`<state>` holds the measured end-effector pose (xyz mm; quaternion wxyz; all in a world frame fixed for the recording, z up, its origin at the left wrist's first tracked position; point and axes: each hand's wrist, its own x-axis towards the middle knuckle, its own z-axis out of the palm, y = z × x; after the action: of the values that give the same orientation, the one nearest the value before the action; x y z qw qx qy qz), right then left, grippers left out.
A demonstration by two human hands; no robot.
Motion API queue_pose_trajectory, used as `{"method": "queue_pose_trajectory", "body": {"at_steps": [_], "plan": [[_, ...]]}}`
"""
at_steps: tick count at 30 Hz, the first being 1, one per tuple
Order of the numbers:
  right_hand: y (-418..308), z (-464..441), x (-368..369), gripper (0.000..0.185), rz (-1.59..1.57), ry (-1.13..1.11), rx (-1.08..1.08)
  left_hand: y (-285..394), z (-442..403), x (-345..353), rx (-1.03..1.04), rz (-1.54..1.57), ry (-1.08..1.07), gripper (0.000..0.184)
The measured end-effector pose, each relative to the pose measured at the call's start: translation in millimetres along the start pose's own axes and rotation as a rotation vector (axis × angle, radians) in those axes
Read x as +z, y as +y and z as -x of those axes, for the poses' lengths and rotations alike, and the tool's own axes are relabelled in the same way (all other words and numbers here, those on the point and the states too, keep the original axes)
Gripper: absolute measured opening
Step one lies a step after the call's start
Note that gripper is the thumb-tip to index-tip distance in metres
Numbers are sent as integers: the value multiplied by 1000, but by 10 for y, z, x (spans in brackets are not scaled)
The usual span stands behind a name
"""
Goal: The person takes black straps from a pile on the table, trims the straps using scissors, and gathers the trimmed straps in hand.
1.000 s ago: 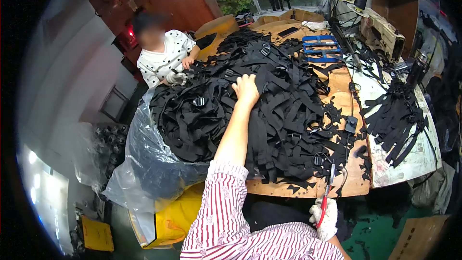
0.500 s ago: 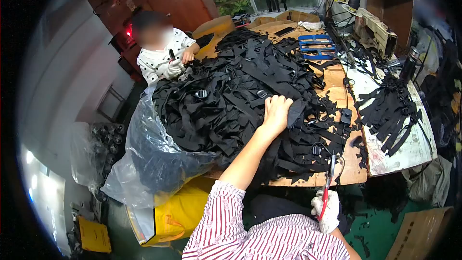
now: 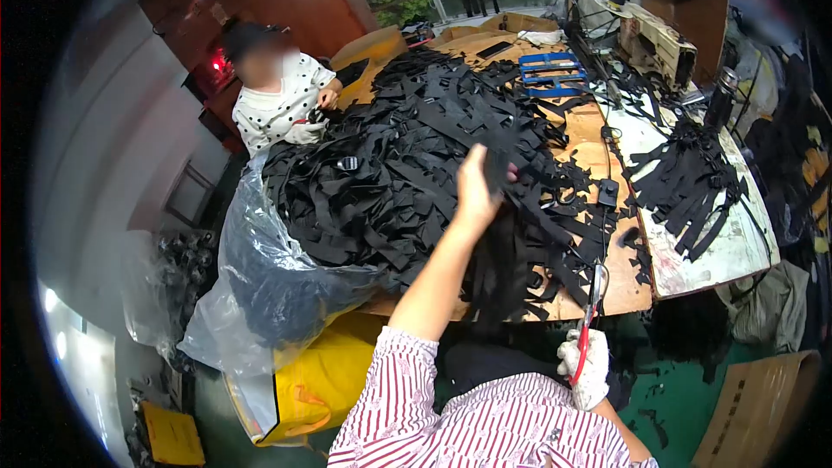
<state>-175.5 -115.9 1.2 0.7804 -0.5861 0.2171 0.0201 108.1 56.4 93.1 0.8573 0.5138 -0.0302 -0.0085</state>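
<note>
A large heap of black webbing straps (image 3: 373, 173) covers the middle of the wooden table (image 3: 637, 282). Over its right part, my left hand (image 3: 478, 186) is closed on a black strap (image 3: 496, 165), blurred by motion, with more straps hanging below it. At the table's front edge, my right hand (image 3: 586, 368), in a white glove, grips red-handled scissors (image 3: 582, 351), whose blades point up and away from me. A black buckle (image 3: 347, 163) lies on the heap's left side.
Across the heap at the left sits a co-worker (image 3: 282, 100), one hand gloved. Clear plastic (image 3: 260, 286) hangs at the table's left edge above a yellow bag (image 3: 321, 381). More straps (image 3: 693, 173) lie on a white board (image 3: 719, 251). A blue frame (image 3: 552, 75) stands behind.
My left hand has moved right from the heap's middle and lifted, with straps now in it. The right hand still holds the scissors. The whole view has shifted slightly.
</note>
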Motion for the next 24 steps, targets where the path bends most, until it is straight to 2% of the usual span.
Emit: {"method": "queue_pose_trajectory", "body": {"at_steps": [1, 2, 4, 5, 6, 9, 13, 14, 17, 24], "plan": [[8, 1, -9, 36, -20, 4, -3, 165, -99, -64, 36, 105, -58, 22], [1, 5, -13, 36, -46, 7, -5, 307, 47, 8, 420, -435, 21, 16], [25, -4, -44, 36, -56, 3, -36, 449, -46, -200, 246, -313, 117, 29], [57, -24, -66, 35, -70, 10, -27, 577, 2, -174, 104, -243, 148, 21], [72, -34, -84, 35, -78, 12, -24, 616, -1, -311, 13, -94, -47, 15], [43, -58, -99, 32, -97, 6, -5, 724, 277, -421, -127, -81, -228, 19], [55, -68, -117, 36, -103, -45, 44, 707, 736, -354, 44, -106, -360, 12], [56, -57, -111, 35, -103, -61, 26, 631, 787, -379, -8, -97, -344, 14], [24, -42, -78, 34, -118, -78, 49, 394, 955, -362, -158, -349, -116, 20], [-3, -40, -101, 37, -89, -85, 30, 69, 1350, -396, -261, -376, -120, 17]]}}
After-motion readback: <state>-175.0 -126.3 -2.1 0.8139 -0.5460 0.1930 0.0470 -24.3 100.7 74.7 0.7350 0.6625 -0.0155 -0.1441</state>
